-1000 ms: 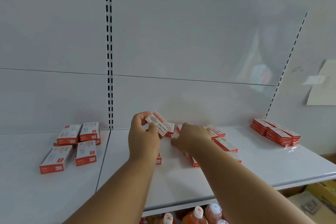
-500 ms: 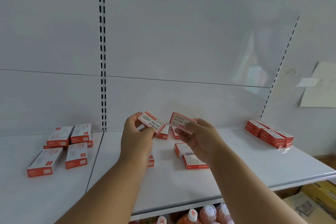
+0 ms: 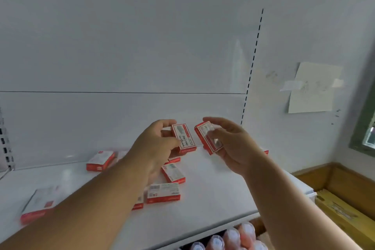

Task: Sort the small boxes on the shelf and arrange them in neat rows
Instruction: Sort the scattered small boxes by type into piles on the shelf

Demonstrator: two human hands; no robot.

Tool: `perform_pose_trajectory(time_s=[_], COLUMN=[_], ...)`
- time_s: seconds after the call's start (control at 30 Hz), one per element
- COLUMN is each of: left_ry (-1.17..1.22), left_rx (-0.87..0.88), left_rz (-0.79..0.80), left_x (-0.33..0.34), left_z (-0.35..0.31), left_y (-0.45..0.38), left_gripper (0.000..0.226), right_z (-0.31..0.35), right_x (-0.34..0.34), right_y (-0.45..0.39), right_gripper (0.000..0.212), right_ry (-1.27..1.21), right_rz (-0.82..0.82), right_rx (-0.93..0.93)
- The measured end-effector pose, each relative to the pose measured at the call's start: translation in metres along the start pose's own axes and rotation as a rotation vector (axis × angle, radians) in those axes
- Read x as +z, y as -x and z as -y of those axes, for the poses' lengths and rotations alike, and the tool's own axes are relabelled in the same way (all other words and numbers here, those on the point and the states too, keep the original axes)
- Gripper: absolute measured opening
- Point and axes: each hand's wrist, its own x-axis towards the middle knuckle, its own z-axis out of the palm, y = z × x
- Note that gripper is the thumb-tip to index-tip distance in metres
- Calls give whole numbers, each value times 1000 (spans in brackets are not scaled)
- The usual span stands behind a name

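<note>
Red boxes [image 3: 163, 192] blurred, left forearm [image 3: 113, 193] hiding some

Lighting: soft, even daylight; faint sheen on white back panel [image 3: 142, 57]. Motion blur on lower-left box [image 3: 38, 205]. Wide-angle bending at edges.

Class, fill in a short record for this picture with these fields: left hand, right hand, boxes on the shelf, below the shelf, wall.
left hand: left hand holds a small red-and-white cardboard box upright
right hand: right hand holds a second small red-and-white box, tilted
boxes on the shelf: loose red-and-white boxes scattered flat on the white metal shelf, no rows
below the shelf: white-capped bottles
wall: pale taped paper sheet
</note>
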Motion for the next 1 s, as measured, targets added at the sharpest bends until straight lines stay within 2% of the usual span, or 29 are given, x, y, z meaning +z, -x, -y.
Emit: perform_pose_trajectory(time_s=[0.13,0.23,0.37,0.5,0.63,0.83,0.93,1.0], left_ry=[35,15,-142,-333,-470,-602,-648,-717], left_rx=[-31,-71,-89,-108,-119,-122,-79,-29], left_rz=[11,-4,-60,-91,-133,-154,-177,-195], left_x=[76,128,176,198,204,208,204,196], left_z=[-6,-3,8,20,27,31,30,24], left_y=[-40,-74,-113,-132,-138,-138,-135,-128], left_gripper=[42,44,44,32,21,11,43,45], right_z=[22,38,37,18,-4,-11,-4,2], right_x=[-77,-125,-164,-180,-184,-186,-181,-173], right_y=[-37,-72,-126,-160,-170,-177,-173,-169], right_gripper=[28,22,12,9,15,10,10,9], right_ry=[117,236,459,639,849,1157,1214,1206], right_rz=[-67,-107,-103,-31,47,104,104,98], right_rx=[-13,43,150,196,126,-30,-128,-203])
